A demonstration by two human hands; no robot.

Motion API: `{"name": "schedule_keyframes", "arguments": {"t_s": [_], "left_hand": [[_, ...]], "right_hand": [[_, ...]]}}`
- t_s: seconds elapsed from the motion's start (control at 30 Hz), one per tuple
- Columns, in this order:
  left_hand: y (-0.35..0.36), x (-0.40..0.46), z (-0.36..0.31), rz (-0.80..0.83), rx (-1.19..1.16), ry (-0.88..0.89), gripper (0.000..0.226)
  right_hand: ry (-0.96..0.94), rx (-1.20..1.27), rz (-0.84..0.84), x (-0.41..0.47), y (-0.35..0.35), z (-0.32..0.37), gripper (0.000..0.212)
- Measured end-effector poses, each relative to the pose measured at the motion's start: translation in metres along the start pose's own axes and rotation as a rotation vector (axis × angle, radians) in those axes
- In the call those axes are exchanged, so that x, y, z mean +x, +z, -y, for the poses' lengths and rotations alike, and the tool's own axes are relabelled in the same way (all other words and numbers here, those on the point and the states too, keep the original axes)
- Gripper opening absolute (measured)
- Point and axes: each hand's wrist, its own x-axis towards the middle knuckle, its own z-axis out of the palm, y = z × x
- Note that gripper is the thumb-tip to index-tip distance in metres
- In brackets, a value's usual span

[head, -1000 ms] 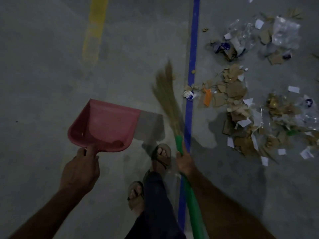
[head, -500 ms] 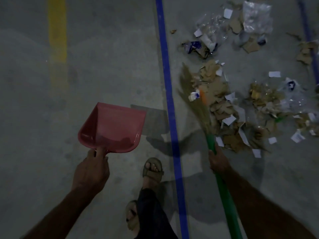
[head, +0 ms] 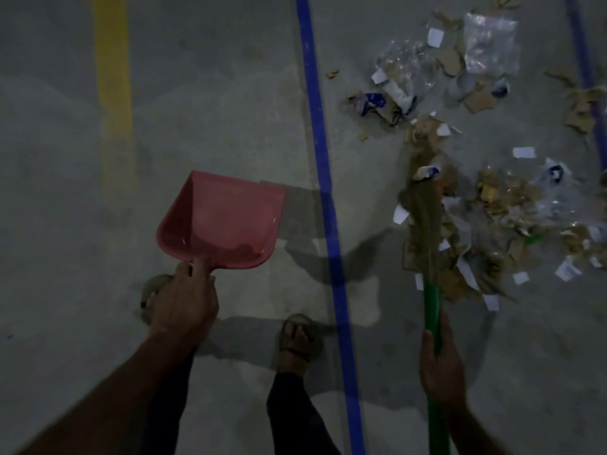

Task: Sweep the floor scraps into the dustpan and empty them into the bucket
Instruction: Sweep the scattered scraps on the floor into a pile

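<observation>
1. Yellow line on the grey concrete floor, dimly lit.
2. Left hand, fingers curled round the handle of the empty red dustpan, held left of the blue line.
3. Right hand grips the broom, bristles among the scraps; advisably, lower the pan's lip flat beside the heap and sweep with short strokes.
4. No bucket in view.

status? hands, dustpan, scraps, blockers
Left hand grips red dustpan, empty, left of blue line. Right hand grips broom, bristles over scraps. Bucket not in view. Nothing blocking.
</observation>
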Motion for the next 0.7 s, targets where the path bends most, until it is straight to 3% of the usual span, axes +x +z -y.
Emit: {"name": "schedule_keyframes", "arguments": {"t_s": [0.23, 0.43, 0.53, 0.7], "left_hand": [[-0.018, 0.027, 0.043, 0.011, -0.018, 0.074, 0.031], [-0.058, 0.057, 0.1, 0.063, -0.042, 0.049, 0.034], [-0.081, 0.07, 0.139, 0.087, -0.027, 0.052, 0.028], [-0.12, 0.085, 0.204, 0.097, -0.01, 0.019, 0.033]], "right_hand": [[0.019, -0.024, -0.047, -0.037, 0.033, 0.041, 0.055], [-0.109, -0.041, 0.021, -0.065, 0.075, 0.12, 0.071], [-0.133, -0.141, -0.01, -0.086, 0.099, 0.163, 0.062], [-0.255, -0.279, -0.06, -0.108, 0.133, 0.224, 0.064]]}}
